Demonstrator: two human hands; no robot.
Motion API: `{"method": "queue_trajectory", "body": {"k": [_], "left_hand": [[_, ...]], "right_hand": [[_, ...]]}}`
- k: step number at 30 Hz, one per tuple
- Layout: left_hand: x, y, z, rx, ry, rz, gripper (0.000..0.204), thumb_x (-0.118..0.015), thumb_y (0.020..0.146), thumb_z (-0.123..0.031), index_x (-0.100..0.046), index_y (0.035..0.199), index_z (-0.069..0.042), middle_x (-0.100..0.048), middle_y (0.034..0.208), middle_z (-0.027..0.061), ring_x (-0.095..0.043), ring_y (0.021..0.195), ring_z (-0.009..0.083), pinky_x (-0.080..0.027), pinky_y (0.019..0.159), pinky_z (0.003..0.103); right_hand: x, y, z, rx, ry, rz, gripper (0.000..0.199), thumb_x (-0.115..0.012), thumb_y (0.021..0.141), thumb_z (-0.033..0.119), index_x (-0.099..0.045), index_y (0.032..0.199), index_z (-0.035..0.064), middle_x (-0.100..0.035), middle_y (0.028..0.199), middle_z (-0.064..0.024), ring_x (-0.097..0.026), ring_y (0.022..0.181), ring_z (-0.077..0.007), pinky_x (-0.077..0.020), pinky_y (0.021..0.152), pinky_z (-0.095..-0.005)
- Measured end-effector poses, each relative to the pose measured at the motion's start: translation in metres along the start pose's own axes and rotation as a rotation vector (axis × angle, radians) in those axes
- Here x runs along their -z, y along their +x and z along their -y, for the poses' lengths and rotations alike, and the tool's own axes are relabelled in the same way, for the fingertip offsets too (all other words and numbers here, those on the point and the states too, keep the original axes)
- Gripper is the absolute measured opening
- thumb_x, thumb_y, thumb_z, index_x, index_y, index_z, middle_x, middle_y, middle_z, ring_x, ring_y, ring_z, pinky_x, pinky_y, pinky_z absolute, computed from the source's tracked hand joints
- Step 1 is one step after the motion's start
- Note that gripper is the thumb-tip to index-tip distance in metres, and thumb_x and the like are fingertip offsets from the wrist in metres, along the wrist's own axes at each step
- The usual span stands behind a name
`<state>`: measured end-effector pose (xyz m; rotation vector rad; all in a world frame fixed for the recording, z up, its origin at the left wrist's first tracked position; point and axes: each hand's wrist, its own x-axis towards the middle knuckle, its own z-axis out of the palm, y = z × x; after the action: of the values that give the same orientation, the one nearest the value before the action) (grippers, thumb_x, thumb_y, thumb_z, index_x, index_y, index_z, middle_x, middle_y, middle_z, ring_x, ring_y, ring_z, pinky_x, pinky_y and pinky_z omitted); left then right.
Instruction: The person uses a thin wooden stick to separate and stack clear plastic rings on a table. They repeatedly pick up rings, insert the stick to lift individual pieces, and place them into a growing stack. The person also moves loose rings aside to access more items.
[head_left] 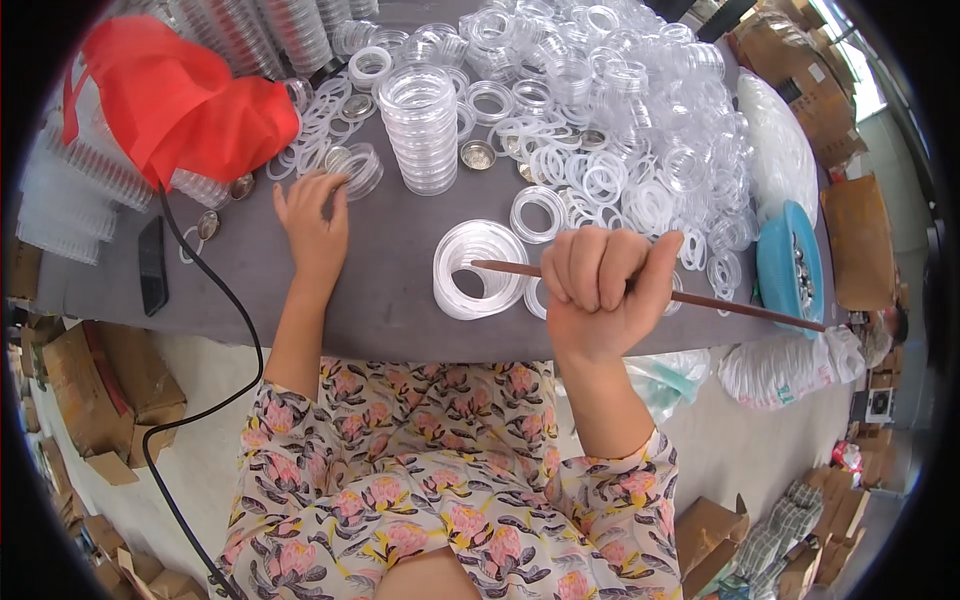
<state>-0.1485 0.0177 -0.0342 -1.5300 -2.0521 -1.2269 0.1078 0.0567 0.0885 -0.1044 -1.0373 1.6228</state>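
Observation:
My right hand (610, 275) is closed in a fist around a thin brown stick (745, 308), which looks like a chopstick. The stick's tapered tip points left, over the mouth of a stack of clear plastic rings (447, 285) near the table's front edge. My left hand (316, 215) rests farther left, fingers apart and bent. Its fingertips are beside a short pile of clear round plastic pieces (366, 172), and I cannot tell whether they touch. Between the hands, a taller stack of clear rings (418, 135) stands upright. A small silver metal cup (477, 155) lies beside it.
A large heap of clear rings (600, 80) and white flat rings (603, 177) covers the back right. A blue basin (773, 262) stands at the right edge. Red cloth (185, 100), a phone (152, 265) and a black cable (222, 285) are at left.

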Motion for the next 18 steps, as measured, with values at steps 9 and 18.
{"method": "queue_trajectory", "body": {"k": [9, 18], "left_hand": [[0.08, 0.021, -0.111, -0.597, -0.314, 0.189, 0.018, -0.062, 0.071, -0.001, -0.065, 0.086, -0.01, -0.062, 0.086, 0.0007, -0.059, 0.089, 0.0189, -0.022, 0.107, 0.053], [0.071, 0.024, -0.12, -0.632, -0.438, 0.42, 0.019, -0.065, 0.07, -0.005, -0.065, 0.088, -0.011, -0.061, 0.086, -0.0003, -0.057, 0.089, 0.0186, -0.022, 0.108, 0.052]], "right_hand": [[0.009, 0.004, 0.034, 0.241, 0.006, -0.095, 0.06, -0.022, 0.098, 0.047, -0.028, 0.048, 0.0133, -0.03, 0.043, 0.0009, -0.021, 0.041, -0.0108, -0.017, 0.038, -0.0245], [-0.003, 0.005, 0.047, 0.199, 0.039, 0.076, 0.061, -0.02, 0.098, 0.046, -0.029, 0.048, 0.0129, -0.032, 0.044, 0.0012, -0.023, 0.039, -0.0111, -0.0187, 0.038, -0.0264]]}}
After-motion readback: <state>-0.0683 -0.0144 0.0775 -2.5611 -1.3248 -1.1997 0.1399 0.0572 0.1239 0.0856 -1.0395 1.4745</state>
